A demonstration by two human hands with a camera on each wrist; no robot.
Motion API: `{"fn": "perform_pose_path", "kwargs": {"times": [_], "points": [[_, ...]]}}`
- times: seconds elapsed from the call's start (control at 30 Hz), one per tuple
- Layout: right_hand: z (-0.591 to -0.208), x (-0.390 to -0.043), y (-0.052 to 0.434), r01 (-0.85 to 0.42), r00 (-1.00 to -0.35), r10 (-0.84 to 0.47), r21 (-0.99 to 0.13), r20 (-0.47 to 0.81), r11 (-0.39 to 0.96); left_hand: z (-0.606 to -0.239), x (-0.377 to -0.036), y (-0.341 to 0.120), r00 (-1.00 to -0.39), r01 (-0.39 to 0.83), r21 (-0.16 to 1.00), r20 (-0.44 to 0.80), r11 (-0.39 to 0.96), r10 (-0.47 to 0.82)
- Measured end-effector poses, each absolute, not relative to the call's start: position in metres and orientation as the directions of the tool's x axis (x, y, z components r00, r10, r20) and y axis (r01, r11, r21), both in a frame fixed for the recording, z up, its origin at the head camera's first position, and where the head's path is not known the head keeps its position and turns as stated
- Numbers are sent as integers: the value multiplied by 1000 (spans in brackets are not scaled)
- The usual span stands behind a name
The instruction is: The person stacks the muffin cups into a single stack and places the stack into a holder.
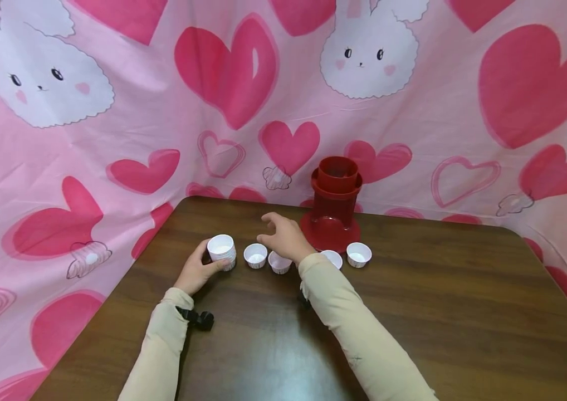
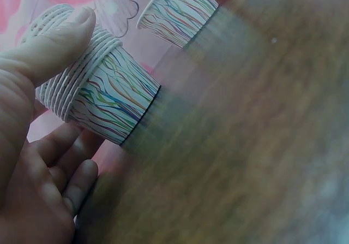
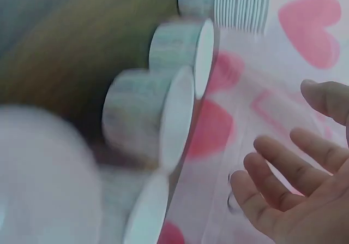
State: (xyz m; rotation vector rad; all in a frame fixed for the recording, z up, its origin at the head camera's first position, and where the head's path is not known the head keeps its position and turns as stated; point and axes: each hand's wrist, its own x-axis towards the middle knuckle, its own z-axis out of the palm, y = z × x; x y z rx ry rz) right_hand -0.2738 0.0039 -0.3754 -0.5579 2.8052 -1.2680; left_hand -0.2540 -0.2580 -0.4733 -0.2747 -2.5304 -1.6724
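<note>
On the left of the table, my left hand [image 1: 196,272] grips a stack of white paper baking cups [image 1: 221,248]. In the left wrist view the thumb lies over the stacked rims, and the lowest cup [image 2: 117,96] shows colourful wavy lines. My right hand [image 1: 286,239] is held over a row of single cups, fingers apart and nothing in them. That row includes a cup [image 1: 255,256] beside the stack, another [image 1: 280,264] below the right hand, and one [image 1: 359,255] at the right end. The right forearm partly covers the row.
A red plastic stand with a round tube on top [image 1: 335,203] is at the table's back edge, behind the right hand. The brown wooden table [image 1: 464,312] meets a pink cloth [image 1: 414,128] with hearts and rabbits behind and at both sides.
</note>
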Motion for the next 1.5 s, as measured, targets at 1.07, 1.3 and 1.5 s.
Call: {"fn": "perform_pose_path", "kwargs": {"times": [1.07, 1.3, 1.5], "points": [[-406, -263, 211, -191, -949, -306, -628, -80, 754, -470, -247, -268, -977, 212, 898, 189, 385, 96], [-415, -263, 208, -180, -951, -297, -627, -87, 758, -468, -245, -270, -979, 201, 899, 179, 388, 93], [-418, -263, 203, -237, -948, -317, -617, -22, 751, -468, -245, -271, -980, 201, 900, 180, 387, 90]]}}
